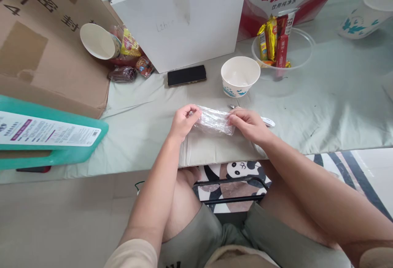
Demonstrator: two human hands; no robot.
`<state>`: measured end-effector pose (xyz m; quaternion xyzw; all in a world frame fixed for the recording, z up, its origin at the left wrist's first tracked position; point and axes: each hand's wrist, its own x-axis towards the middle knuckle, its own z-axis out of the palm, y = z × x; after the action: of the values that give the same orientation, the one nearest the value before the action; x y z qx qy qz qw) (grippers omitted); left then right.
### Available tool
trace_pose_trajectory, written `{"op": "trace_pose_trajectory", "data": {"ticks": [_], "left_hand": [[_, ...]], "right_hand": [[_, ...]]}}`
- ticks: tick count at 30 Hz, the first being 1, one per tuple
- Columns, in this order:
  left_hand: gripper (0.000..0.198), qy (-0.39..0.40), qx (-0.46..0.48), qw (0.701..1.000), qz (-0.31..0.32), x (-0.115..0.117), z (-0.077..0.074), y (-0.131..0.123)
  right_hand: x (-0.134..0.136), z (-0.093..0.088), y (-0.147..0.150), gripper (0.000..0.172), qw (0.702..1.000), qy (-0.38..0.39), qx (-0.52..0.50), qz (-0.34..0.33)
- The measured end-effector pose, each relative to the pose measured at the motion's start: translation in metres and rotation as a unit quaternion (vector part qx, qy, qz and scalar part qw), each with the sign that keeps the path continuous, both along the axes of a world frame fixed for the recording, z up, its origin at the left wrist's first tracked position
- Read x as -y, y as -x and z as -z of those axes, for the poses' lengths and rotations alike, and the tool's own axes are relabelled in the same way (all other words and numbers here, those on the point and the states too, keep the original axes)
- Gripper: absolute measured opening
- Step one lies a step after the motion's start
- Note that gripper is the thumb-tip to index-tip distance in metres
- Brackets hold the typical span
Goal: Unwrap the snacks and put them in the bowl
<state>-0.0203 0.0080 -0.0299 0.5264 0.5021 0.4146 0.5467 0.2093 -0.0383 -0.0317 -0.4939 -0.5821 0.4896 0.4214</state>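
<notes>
A crinkled, clear plastic wrapper point(215, 120) is stretched between my two hands, just over the front part of the cloth-covered table. My left hand point(184, 121) pinches its left end between thumb and fingers. At the opposite end, my right hand point(248, 124) grips the plastic in the same way. Whether anything lies inside the wrapper, I cannot tell. Partly hidden under my right hand is a slim tool with a white handle point(268, 122) and a metal tip. Behind it stands a white paper bowl point(240, 76) with a blue-green print.
A black phone point(187, 75) lies near the white box point(181, 22). Packaged snacks point(272, 41) stand in a clear plastic bowl point(302, 61). At left are a cardboard box point(52, 55), a tipped paper cup point(100, 42) and a green-framed object point(92, 127). Another paper cup point(365, 12) lies at far right.
</notes>
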Motion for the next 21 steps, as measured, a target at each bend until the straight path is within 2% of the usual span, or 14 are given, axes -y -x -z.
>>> {"op": "trace_pose_trajectory", "data": {"ticks": [2,4,6,7,9,11,13,15,17,19,21], "left_hand": [[0.015,0.007,-0.012,1.0,-0.005,0.001,0.001,-0.001],[0.022,0.032,0.001,0.999,0.012,0.003,0.0,-0.002],[0.025,0.056,0.015,0.996,0.062,0.006,-0.003,-0.004],[0.028,0.065,0.02,0.993,0.093,0.008,-0.005,-0.005],[0.044,0.075,0.037,0.987,0.135,0.011,-0.008,-0.008],[0.069,0.078,0.074,0.986,0.13,0.013,-0.009,-0.011],[0.083,0.096,0.131,0.981,0.103,0.015,-0.008,-0.015],[0.077,0.139,0.169,0.97,0.108,0.016,-0.007,-0.02],[0.061,0.175,0.163,0.96,0.145,0.018,-0.005,-0.025],[0.046,0.178,0.129,0.962,0.16,0.02,-0.003,-0.029],[0.039,0.165,0.106,0.969,0.148,0.021,-0.001,-0.03]], "right_hand": [[0.002,0.003,-0.001,0.019,1.0,-0.006,0.013,0.023],[0.002,0.003,-0.003,0.029,0.997,-0.012,-0.018,0.069],[0.001,0.002,-0.004,0.039,0.996,-0.005,-0.06,0.073],[0.001,0.0,-0.005,0.041,0.996,0.018,-0.078,0.044],[0.002,-0.004,-0.004,0.038,0.99,0.088,-0.087,-0.063],[0.004,-0.007,-0.001,0.026,0.977,0.132,-0.05,-0.158],[0.006,-0.008,0.003,0.02,0.976,0.131,-0.027,-0.17],[0.007,-0.006,0.007,0.021,0.987,0.104,-0.047,-0.115],[0.007,-0.003,0.009,0.021,0.993,0.072,-0.065,-0.061],[0.007,0.001,0.01,0.022,0.996,0.048,-0.063,-0.047],[0.007,0.004,0.011,0.021,0.998,0.026,-0.041,-0.045]]}}
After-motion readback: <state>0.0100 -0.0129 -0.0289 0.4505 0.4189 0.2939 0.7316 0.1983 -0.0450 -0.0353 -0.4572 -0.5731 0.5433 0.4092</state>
